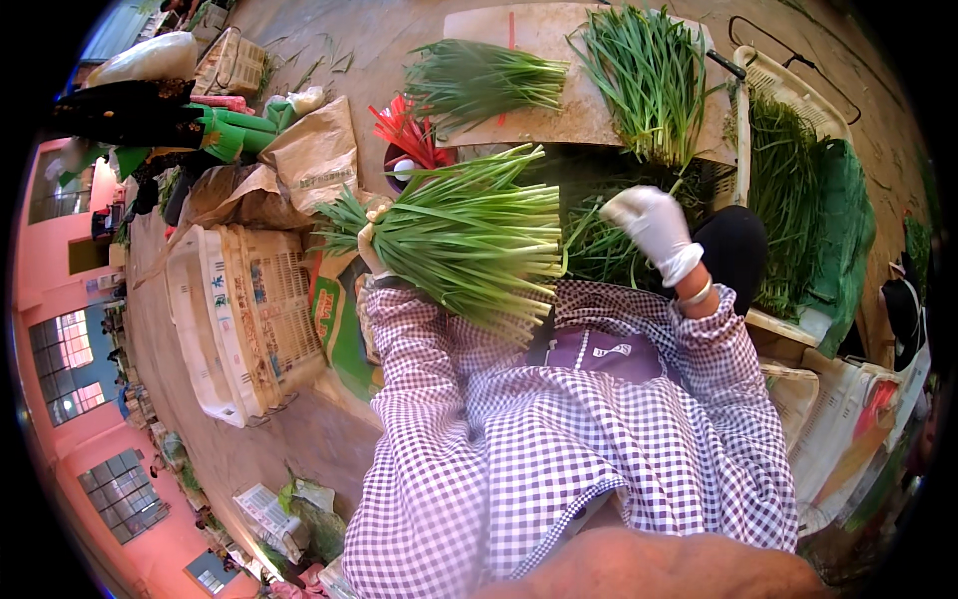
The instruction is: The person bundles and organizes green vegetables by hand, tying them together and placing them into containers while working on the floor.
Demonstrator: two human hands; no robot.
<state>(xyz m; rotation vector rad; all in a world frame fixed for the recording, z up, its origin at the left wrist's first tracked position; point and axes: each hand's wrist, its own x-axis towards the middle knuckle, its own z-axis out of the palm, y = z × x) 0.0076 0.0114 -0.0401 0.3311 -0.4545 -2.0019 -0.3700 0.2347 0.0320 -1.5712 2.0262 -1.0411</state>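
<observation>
- Grips green bunch (459,235) in left hand (370,250) before checked shirt (539,449), with pale stem ends (539,232) rightward.
- Holds gloved right hand (647,228) apart, right of bunch; can't tell if wide or narrow.

bundles (644,85) on board (591,118) ahead, stacked crates (205,324) left

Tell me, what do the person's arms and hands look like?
Both gingham sleeves are purple and white, and loose. The right hand wears a white glove, bunched at the wrist, with a shiny bangle next to it. The left hand is mostly hidden, so I can't tell if it's gloved.
</observation>
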